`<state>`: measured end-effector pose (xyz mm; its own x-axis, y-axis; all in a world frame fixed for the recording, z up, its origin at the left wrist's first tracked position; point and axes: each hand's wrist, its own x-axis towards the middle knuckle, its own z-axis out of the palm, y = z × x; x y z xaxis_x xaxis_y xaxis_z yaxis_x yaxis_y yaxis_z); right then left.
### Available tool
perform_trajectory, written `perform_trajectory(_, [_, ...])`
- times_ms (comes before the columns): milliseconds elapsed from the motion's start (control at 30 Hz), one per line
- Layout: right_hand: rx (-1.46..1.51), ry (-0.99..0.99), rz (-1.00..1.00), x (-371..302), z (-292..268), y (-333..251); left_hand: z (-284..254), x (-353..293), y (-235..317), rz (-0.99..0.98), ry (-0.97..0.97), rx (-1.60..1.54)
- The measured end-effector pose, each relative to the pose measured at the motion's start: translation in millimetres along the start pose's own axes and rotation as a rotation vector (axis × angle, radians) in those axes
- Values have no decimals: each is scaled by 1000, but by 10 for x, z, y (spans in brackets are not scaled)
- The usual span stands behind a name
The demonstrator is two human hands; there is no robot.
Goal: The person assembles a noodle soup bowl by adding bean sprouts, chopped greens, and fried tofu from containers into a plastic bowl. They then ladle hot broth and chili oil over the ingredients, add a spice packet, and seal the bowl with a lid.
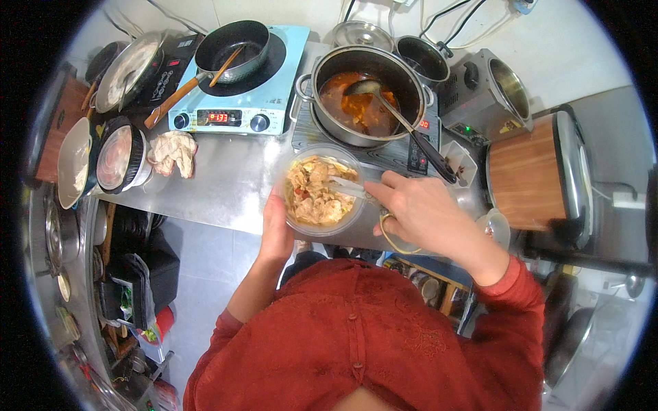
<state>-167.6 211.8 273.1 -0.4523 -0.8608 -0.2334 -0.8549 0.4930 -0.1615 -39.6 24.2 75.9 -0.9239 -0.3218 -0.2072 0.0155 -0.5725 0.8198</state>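
My left hand (276, 229) is closed on the left side of a round clear plastic bowl (319, 231) at the counter's front edge. Pale cooked meat pieces (319, 198), perhaps chicken, fill it along with yellowish bits and some red. From the right, my right hand (428, 212) grips a pair of scissors (351, 190). Their blades reach over the rim into the meat, and a yellowish handle loop shows below my fingers. Right behind the bowl stands a large steel pot (316, 113) of red-brown broth. A ladle (394, 113) leans in it, its black handle pointing toward my right hand.
A dark pan (236, 55) with a wooden handle sits on a light-blue induction cooker (288, 61). Left of it are a crumpled cloth (173, 152) and stacked lidded bowls (118, 156). On the right stand a metal warmer (473, 96) and a wood-patterned bin (526, 175).
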Motion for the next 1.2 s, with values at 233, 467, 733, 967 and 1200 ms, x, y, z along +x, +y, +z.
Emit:
perform_trajectory(233, [-14,-18,41,15,-143,60,1,6,67,39,-113,36])
perform_trajectory(467, [52,35,-26,86,-156,-24,46,34,111,20,-98,-64])
perform_trajectory(733, [-46,-4,31,143,-97,-80,53,43,106,-4,-86,-56])
perform_trajectory(967, [-55,12,79,104,-168,-124,103,20,160,-8,-81,-88])
perform_trajectory(1200, [22,38,-54,203,-103,-169,216,5,235,-3,-96,-82])
